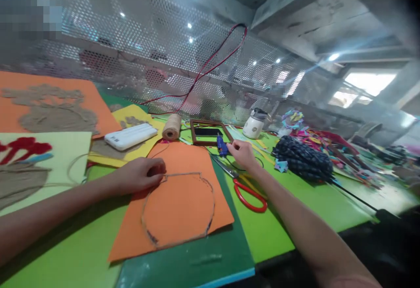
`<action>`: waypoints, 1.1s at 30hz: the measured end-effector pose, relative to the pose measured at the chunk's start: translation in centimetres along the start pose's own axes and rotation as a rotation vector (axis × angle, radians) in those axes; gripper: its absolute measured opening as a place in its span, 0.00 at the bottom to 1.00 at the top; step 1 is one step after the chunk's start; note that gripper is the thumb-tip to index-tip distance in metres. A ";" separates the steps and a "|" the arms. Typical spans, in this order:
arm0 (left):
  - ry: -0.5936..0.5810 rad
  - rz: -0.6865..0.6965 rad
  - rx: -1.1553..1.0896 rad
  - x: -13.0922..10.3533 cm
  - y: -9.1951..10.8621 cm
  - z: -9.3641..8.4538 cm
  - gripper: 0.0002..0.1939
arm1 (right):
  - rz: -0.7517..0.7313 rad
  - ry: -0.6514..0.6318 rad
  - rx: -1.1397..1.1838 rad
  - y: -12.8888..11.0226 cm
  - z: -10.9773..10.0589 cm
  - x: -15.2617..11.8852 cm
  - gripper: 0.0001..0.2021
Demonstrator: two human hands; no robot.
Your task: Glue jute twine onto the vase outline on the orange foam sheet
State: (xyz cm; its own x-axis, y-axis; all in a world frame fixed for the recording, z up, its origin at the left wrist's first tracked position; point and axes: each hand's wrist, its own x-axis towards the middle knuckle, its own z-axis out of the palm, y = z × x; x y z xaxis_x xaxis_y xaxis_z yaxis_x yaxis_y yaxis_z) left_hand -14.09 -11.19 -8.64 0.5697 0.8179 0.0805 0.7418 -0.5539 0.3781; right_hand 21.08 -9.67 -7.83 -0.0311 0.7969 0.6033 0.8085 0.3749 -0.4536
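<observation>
An orange sheet [183, 209] lies on a dark green board [226, 253], with a round, pot-like outline of twine [214, 200] on it. My left hand [144, 175] rests at the sheet's upper left, fingers curled and pinched on the twine by the outline's corner; the fingertips are partly hidden. Beyond the sheet's upper right, my right hand [242, 153] grips a small blue glue gun [222, 146], its nozzle pointing up and away. Red-handled scissors [250, 197] lie beneath my right wrist. A spool of twine [172, 127] lies on its side behind the sheet.
A white power bank [131, 136] sits left of the spool. Finished-looking craft sheets [108, 121] lie at the left. A brown frame [194, 135] with a phone [208, 132], a white bottle [254, 124] and a dark checked umbrella [302, 159] stand or lie behind and right.
</observation>
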 end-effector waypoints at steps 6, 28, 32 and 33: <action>-0.008 -0.013 -0.077 -0.2 0.6 -0.2 0.15 | -0.063 -0.135 0.030 0.4 0.8 -1.0 0.18; 0.115 0.141 -0.151 0.2 0.1 0.5 0.10 | 0.037 -0.930 -0.409 -1.2 -10.2 -7.1 0.36; 0.048 0.025 -0.316 0.1 -0.3 0.8 0.10 | 0.033 -0.872 -0.312 0.2 -8.6 -8.3 0.40; 0.034 0.014 -0.328 0.1 -0.4 0.7 0.10 | 0.030 -0.858 -0.316 0.7 -8.3 -8.4 0.40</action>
State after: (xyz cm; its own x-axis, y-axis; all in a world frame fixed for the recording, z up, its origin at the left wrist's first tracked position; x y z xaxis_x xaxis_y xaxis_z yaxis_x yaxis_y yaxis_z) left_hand -14.10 -11.00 -9.47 0.5628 0.8183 0.1170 0.5769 -0.4902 0.6534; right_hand 26.79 -20.05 -7.74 -0.3317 0.9302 -0.1572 0.9352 0.3023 -0.1844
